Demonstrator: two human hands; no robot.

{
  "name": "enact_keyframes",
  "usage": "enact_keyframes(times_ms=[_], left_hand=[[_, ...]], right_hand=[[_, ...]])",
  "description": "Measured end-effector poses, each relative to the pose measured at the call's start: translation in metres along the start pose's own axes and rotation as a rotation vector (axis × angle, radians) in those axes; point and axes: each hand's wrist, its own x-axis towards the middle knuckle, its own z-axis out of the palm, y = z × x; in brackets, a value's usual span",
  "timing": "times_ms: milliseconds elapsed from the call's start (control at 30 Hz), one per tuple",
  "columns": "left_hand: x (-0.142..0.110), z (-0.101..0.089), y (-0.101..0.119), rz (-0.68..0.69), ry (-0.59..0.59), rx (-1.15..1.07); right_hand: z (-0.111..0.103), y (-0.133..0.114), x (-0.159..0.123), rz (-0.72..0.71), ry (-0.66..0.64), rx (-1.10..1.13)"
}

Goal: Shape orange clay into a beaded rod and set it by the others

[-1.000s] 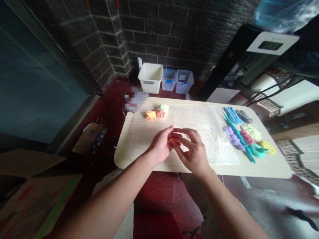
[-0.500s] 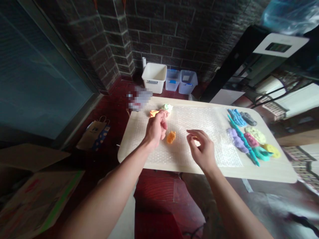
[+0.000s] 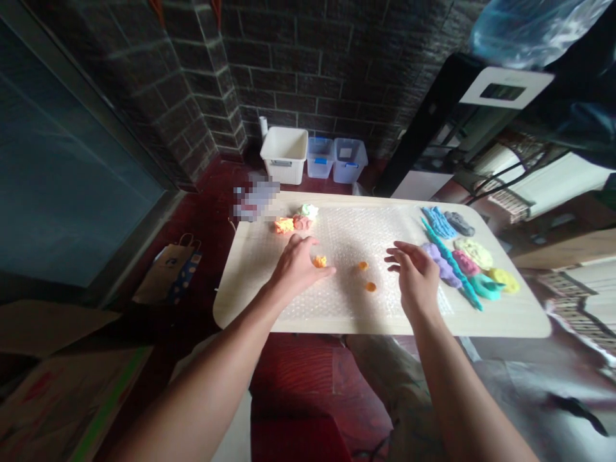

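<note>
My left hand (image 3: pixel 299 264) is open, thumb and fingers spread on either side of a small orange lump of modelling clay (image 3: pixel 320 261). Whether the fingers touch the lump I cannot tell. Over the right part of the bubble wrap (image 3: pixel 344 231), my right hand (image 3: pixel 418 274) hangs open with its fingers apart and nothing visible in them. Between the hands lie two small orange clay pieces, a far one (image 3: pixel 363 265) and a near one (image 3: pixel 370 287). Beyond my left hand sit an orange-yellow lump (image 3: pixel 284 225), a salmon lump (image 3: pixel 303 222) and a pale green one (image 3: pixel 308 210).
On the table's (image 3: pixel 524 324) right side lie several clay lumps, among them purple (image 3: pixel 440 264), blue (image 3: pixel 439 222) and yellow (image 3: pixel 503 280), plus a long teal strip (image 3: pixel 452 264). Past the far edge stand a white basket (image 3: pixel 285 154) and two clear bins (image 3: pixel 350 160).
My left hand has opened and come down around the orange lump. My right hand has moved right, its fingers spreading, and two small orange pieces now show between the hands.
</note>
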Motion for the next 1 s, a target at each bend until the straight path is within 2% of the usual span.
enact_keyframes(times_ms=[67,133,233,300,400,533,633,767,867,933,1000], left_hand=[[0.004,-0.006,0.002,-0.046,0.086,-0.146],[0.005,-0.010,0.003,-0.086,0.123,-0.324],[0.003,-0.013,0.003,-0.220,0.082,-0.630],[0.001,-0.015,0.003,-0.340,0.062,-0.780],[-0.002,-0.017,0.007,-0.404,0.063,-0.854],[-0.001,-0.020,0.016,-0.487,0.096,-0.949],[0.002,-0.024,0.021,-0.579,0.040,-1.116],[0.004,-0.031,0.023,-0.631,-0.051,-1.272],[0.007,-0.035,0.020,-0.632,-0.038,-1.366],[0.009,-0.035,0.016,-0.662,-0.020,-1.424],[0.011,-0.032,0.012,-0.693,0.001,-1.446]], right_hand=[[-0.007,0.004,0.003,0.013,-0.039,-0.062],[-0.014,0.004,0.003,-0.004,-0.153,-0.214],[-0.026,0.001,-0.005,-0.014,-0.394,-0.477],[-0.032,0.002,-0.013,-0.006,-0.502,-0.554],[-0.035,0.010,-0.022,-0.048,-0.531,-0.603],[-0.027,0.014,-0.025,-0.138,-0.559,-0.672],[-0.022,0.005,-0.023,-0.059,-0.615,-0.531],[-0.025,-0.007,-0.016,0.314,-0.535,0.064],[-0.026,-0.012,-0.009,0.448,-0.467,0.348],[-0.023,-0.012,-0.007,0.400,-0.432,0.295],[-0.015,-0.010,-0.007,0.245,-0.385,0.032]])
